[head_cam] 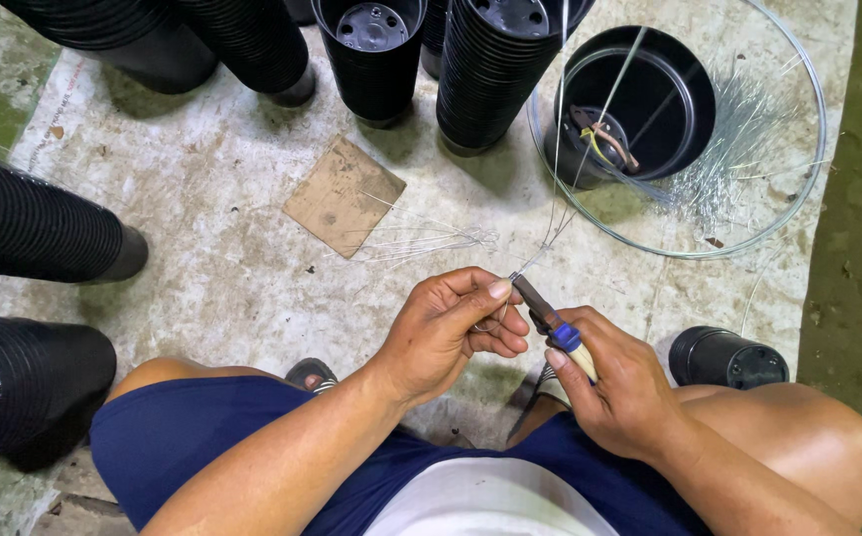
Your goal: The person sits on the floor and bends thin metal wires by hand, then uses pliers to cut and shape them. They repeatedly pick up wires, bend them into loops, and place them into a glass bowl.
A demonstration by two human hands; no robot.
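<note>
At the far left, stacks of ribbed black plastic pots lie on their sides on the pale worn floor sheet, with a brown cardboard square and loose cut wires further in. The left hand pinches a small loop of thin silver wire between thumb and curled fingers. Just beside it, the right hand is closed around blue-handled pliers, whose tip meets the wire at the thumb. A firm, steady pinch close to the tip would probably keep the bend tight. Wire strands rise toward a large wire hoop at the right.
</note>
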